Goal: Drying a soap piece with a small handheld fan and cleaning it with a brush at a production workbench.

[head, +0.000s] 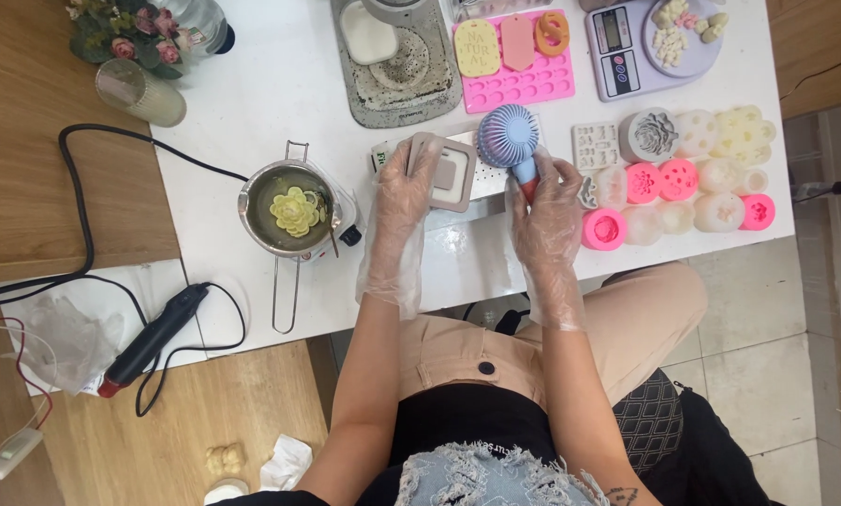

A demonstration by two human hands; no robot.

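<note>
Both my hands wear clear plastic gloves. My left hand [404,192] rests on the left edge of a square beige mould [450,175] lying on the white table [252,103]. My right hand [544,208] grips the handle of a small blue hand-held fan [507,137], whose round head sits just right of the mould and faces it.
A metal melting pot [291,208] with a yellow flower shape inside stands to the left. Pink and white flower moulds [683,178] cluster at the right. At the back are a pink silicone tray [519,56], a scale [641,42] and a grey hotplate [397,61]. A black heat tool [154,337] lies at the lower left.
</note>
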